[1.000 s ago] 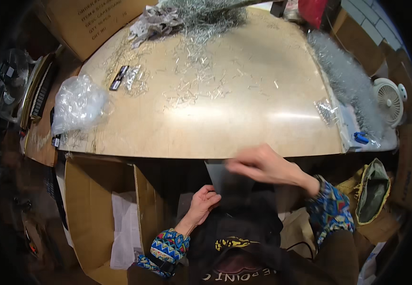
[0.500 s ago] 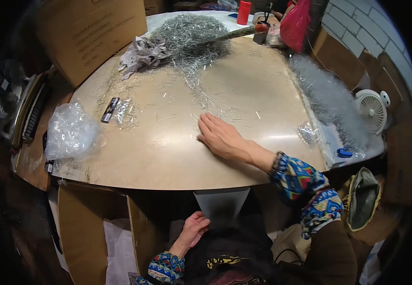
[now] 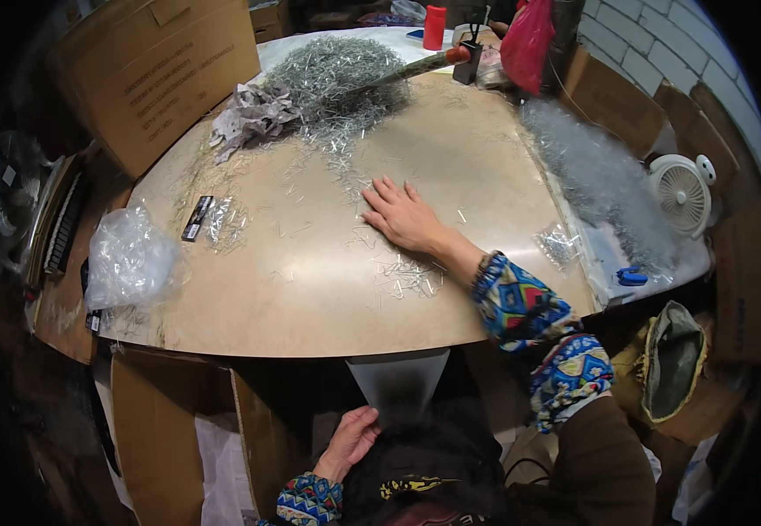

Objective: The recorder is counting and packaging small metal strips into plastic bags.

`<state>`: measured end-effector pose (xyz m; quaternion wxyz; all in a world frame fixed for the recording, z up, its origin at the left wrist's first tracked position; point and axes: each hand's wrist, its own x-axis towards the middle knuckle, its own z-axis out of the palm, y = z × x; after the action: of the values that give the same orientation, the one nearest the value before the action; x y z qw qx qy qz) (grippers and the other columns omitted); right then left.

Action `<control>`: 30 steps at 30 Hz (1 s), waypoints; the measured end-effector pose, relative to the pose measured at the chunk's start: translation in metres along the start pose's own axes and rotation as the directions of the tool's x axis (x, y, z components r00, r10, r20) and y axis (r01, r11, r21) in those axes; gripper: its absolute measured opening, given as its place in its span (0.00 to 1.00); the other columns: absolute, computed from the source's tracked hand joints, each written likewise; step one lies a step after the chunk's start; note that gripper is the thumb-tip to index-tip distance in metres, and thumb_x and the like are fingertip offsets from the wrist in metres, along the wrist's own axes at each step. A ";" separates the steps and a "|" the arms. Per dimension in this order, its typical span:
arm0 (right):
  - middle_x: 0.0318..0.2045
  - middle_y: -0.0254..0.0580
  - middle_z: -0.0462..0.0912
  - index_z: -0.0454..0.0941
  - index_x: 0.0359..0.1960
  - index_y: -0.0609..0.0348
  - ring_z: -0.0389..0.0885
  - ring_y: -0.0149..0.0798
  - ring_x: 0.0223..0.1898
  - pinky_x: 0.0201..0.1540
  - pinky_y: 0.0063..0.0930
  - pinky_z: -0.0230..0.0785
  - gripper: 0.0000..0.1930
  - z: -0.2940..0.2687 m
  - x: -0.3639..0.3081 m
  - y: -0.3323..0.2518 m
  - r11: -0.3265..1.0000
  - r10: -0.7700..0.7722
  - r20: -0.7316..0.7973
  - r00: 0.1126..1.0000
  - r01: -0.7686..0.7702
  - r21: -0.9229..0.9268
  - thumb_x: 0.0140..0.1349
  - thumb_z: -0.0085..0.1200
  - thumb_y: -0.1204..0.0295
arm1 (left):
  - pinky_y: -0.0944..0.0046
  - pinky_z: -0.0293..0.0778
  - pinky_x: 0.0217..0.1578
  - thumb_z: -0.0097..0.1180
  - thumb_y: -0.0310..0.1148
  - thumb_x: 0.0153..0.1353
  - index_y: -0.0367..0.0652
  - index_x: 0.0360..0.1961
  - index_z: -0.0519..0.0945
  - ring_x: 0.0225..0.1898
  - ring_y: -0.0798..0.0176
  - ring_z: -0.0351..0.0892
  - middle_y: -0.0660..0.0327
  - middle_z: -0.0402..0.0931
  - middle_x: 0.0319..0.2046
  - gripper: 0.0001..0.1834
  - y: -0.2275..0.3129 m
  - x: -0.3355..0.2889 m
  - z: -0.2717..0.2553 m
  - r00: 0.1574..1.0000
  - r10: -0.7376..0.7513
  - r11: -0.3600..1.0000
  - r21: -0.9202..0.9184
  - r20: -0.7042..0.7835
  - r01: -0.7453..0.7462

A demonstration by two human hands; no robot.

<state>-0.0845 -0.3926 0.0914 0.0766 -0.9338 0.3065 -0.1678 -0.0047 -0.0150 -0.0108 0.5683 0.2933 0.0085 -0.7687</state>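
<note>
My right hand point(image 3: 401, 216) lies with fingers spread on the tan tabletop point(image 3: 284, 307). Around its fingertips and below its palm are scattered small bent wire pieces point(image 3: 408, 277), silvery and thin. They trail back to a large heap of the same wire pieces point(image 3: 332, 74) at the far side. Below the table's front edge, my left hand point(image 3: 352, 438) pinches the side of a translucent plastic bag point(image 3: 398, 381), which hangs with its wide top against the edge. What lies inside the bag cannot be made out.
A long tool point(image 3: 416, 67) rests in the heap beside crumpled paper point(image 3: 253, 118). At left are a clear plastic bag point(image 3: 135, 254) and a cardboard box point(image 3: 161, 79); an open carton point(image 3: 157, 438) stands below. A white fan point(image 3: 681, 195) and blue clip-like object point(image 3: 631, 277) are at right.
My right hand has moved slightly left and its fingers have spread. A small cluster of wire pieces now shows below it, nearer the front edge. My left hand still holds the bag.
</note>
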 end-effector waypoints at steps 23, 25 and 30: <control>0.51 0.50 0.78 0.78 0.51 0.61 0.71 0.42 0.56 0.56 0.35 0.64 0.19 -0.042 -0.037 -0.006 0.594 0.446 0.040 0.894 -0.329 0.734 0.66 0.50 0.60 | 0.34 0.61 0.60 0.59 0.49 0.58 0.45 0.63 0.65 0.66 0.41 0.57 0.50 0.60 0.65 0.35 -0.008 0.001 0.015 0.959 -0.217 0.961 -0.135 0.183 0.243; 0.58 0.53 0.73 0.75 0.56 0.58 0.68 0.45 0.60 0.61 0.36 0.61 0.24 -0.042 -0.038 -0.001 0.741 0.324 -0.079 0.943 -0.201 0.640 0.66 0.49 0.54 | 0.34 0.62 0.60 0.60 0.47 0.59 0.45 0.64 0.63 0.67 0.40 0.56 0.50 0.59 0.65 0.35 -0.013 0.003 0.005 0.950 -0.218 0.957 -0.141 0.222 0.253; 0.62 0.60 0.65 0.71 0.60 0.45 0.57 0.58 0.66 0.68 0.47 0.50 0.29 -0.012 -0.019 -0.044 0.965 -0.193 -0.075 0.978 0.203 0.167 0.62 0.48 0.44 | 0.39 0.66 0.59 0.60 0.34 0.61 0.41 0.64 0.63 0.65 0.42 0.59 0.49 0.61 0.64 0.31 -0.011 0.001 0.019 0.953 -0.192 0.979 -0.021 0.235 0.202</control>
<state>-0.0792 -0.3465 0.1087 0.1317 -0.9443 0.1980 -0.2277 -0.0231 -0.0182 0.0010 0.4925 0.1865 -0.0115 -0.8500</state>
